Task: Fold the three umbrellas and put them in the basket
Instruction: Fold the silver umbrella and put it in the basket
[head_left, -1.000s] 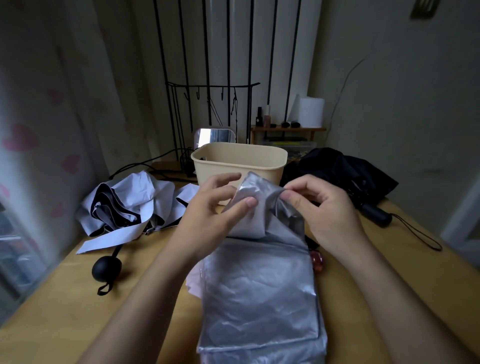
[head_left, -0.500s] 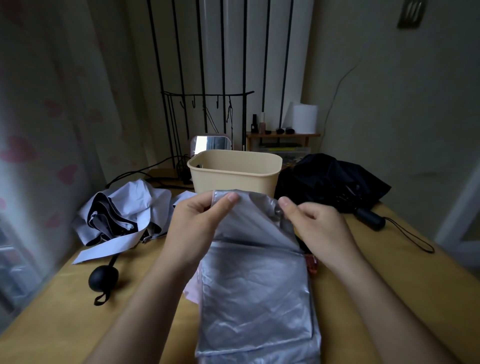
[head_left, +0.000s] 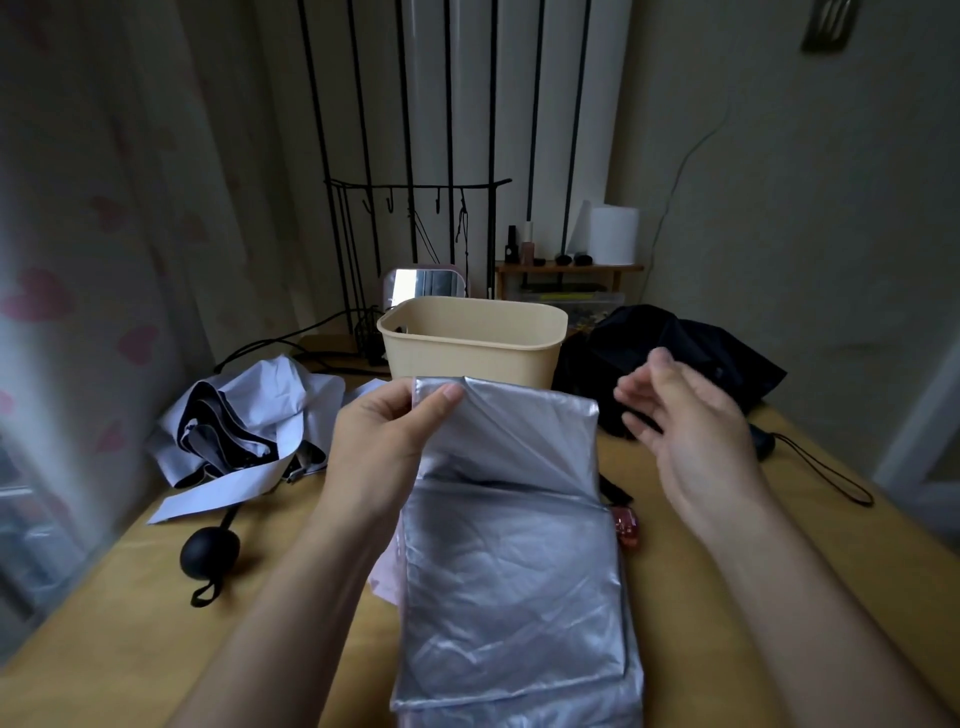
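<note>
None of the three umbrellas is in the basket (head_left: 470, 343) yet, which stands at upper centre of the tabletop (head_left: 130, 613) and looks empty as far as its inside shows. The silver umbrella (head_left: 511, 561) at lower centre is the one in work: its canopy panels are pressed into flat pleats but not yet rolled or strapped, so I judge this about the middle of the first fold. Its long axis runs from the bottom edge of the frame up toward the basket, far end nearly at the basket's wall. The left hand (head_left: 379, 447) pinches the upper left corner of the top panel between thumb and fingers; the right hand (head_left: 691, 426) is open, gripping nothing, just right of the fabric. The white umbrella (head_left: 244, 421) lies crumpled at left, and the black umbrella (head_left: 670, 358) is heaped at right beside the basket; both remain unfolded.
</note>
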